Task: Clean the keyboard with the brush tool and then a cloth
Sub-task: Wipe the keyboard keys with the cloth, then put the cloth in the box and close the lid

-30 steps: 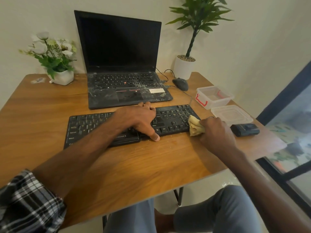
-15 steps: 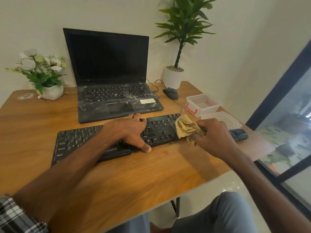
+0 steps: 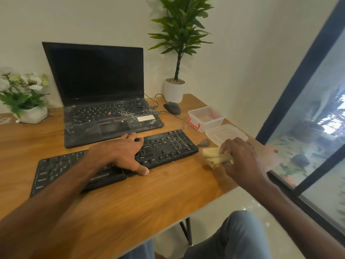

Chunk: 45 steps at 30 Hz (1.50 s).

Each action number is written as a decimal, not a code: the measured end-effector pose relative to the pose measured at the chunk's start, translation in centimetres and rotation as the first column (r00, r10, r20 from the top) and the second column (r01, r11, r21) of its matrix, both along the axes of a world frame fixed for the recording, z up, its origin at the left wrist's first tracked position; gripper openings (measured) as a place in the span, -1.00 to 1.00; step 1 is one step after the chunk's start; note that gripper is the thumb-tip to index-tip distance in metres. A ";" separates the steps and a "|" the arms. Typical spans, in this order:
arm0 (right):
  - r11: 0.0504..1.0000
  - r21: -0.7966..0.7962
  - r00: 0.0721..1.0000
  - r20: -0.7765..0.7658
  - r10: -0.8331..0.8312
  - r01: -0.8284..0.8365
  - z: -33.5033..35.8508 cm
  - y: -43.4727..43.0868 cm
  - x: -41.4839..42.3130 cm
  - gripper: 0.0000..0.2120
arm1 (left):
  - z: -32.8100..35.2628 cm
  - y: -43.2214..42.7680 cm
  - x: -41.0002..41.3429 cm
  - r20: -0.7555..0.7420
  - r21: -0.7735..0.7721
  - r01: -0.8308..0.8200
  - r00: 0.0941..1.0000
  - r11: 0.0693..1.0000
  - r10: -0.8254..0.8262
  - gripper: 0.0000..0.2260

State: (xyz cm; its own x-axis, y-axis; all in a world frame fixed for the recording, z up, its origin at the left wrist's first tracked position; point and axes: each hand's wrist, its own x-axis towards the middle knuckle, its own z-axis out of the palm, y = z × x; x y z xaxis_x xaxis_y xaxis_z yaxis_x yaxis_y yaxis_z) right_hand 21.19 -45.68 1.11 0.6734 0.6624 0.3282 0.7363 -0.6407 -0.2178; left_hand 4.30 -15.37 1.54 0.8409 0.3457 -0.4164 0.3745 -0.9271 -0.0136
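Observation:
A black keyboard (image 3: 168,146) lies across the wooden table (image 3: 130,199), in front of a dusty open laptop (image 3: 104,113). My left hand (image 3: 121,154) rests on the keyboard's middle, fingers spread over the keys and thumb at the front edge. My right hand (image 3: 239,157) grips a crumpled yellow cloth (image 3: 214,156) just off the keyboard's right end, above the table. No brush is visible.
A black mouse (image 3: 172,107) and a potted plant (image 3: 174,90) stand at the back right. A clear box with red clips (image 3: 205,118) and its lid (image 3: 225,134) lie near the right edge. White flowers in a pot (image 3: 28,101) stand at the left. A window runs along the right.
My right hand has moved the cloth off the keyboard's right end, to the right and down toward the table. My left hand stays on the keyboard. The view has tilted up and right.

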 end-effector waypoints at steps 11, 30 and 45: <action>0.929 -0.367 0.999 -0.046 0.020 -0.035 0.4 0.1 -1.5 -0.53 | -0.2 0.3 0.0 -0.008 -0.018 0.000 1.000 1.000 0.000 0.18; 0.970 -0.202 0.951 -0.303 0.067 -0.133 0.3 8.2 -0.8 -0.41 | -1.1 1.2 -14.6 0.376 -0.055 -0.405 0.839 0.913 0.394 0.40; 0.995 -0.102 0.918 -0.394 -0.035 -0.005 1.3 10.4 -1.1 -0.16 | -4.2 0.5 -19.2 0.564 -0.421 -0.556 0.458 0.716 0.687 0.43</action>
State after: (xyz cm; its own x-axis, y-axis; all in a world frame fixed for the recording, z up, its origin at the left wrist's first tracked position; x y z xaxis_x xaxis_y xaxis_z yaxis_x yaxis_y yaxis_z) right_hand 20.11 -35.29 2.39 0.7447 0.6666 -0.0331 0.5935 -0.6842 -0.4239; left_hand -14.89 -14.83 -2.69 0.4813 0.8759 0.0331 0.6965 -0.4050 0.5923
